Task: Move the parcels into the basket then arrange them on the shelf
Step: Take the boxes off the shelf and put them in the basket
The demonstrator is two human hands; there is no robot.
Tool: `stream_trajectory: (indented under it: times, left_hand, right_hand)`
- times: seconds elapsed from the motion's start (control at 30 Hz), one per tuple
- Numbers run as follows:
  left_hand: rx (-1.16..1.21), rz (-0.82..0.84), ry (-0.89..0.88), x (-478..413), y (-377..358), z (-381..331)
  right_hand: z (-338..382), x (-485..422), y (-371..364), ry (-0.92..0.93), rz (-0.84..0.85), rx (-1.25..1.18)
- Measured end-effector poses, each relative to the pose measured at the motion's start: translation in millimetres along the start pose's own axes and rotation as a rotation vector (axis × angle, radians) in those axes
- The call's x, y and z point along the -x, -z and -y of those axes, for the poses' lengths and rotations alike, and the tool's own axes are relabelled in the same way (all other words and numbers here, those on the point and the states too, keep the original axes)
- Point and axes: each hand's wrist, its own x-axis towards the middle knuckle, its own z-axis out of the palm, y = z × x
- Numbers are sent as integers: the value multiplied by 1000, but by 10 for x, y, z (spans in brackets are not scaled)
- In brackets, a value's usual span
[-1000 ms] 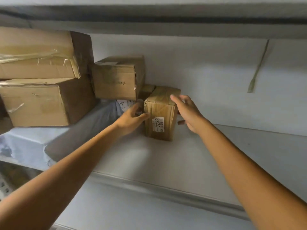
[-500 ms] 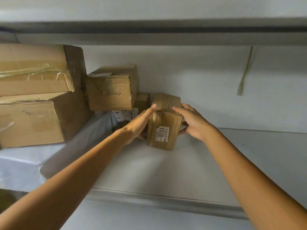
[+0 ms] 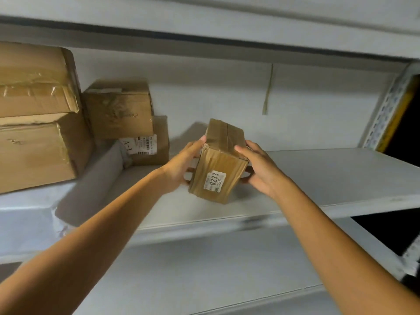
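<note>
Holding the tilted 0233 parcel (image 3: 219, 164) above the shelf (image 3: 329, 178), left hand (image 3: 181, 164) and right hand (image 3: 259, 169) fingers curled round its sides, where slick tape could let it slip.

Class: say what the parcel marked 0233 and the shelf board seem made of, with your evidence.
Parcel 0233: brown cardboard under glossy tape, shown by sheen and wrinkles. Shelf board: probably painted metal; smooth, matt pale grey, thin front lip.

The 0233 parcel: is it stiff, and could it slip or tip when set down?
Probably stiff: the 0233 parcel shows square edges where the left hand and right hand grip its sides. Likely a bit slick, since glossy tape wraps it. Stood on its small end on the shelf, it may tip.
</note>
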Motion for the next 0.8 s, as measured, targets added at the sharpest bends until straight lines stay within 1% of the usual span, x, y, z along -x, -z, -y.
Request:
stream_trajectory:
  times: [0.13,0.2,0.37,0.57,0.8]
  left_hand:
    - [-8,-15,-98,56,-295,-59]
    - [-8,-1,-149,95,-451,-93]
    - [7,107,-175,159,-1037,-181]
    - [33,255,-259,211,-2243,-259]
    - [88,460,-276,548,-3900,-88]
  right_hand:
    - [12,312,245,6,-63,-101]
    - [62,479,393,20,-96,-109]
    - [346,938,879,103,-154,10]
    - [487,1781,1827,165,-336,22]
    - [394,3077,3029,169,-494,-8]
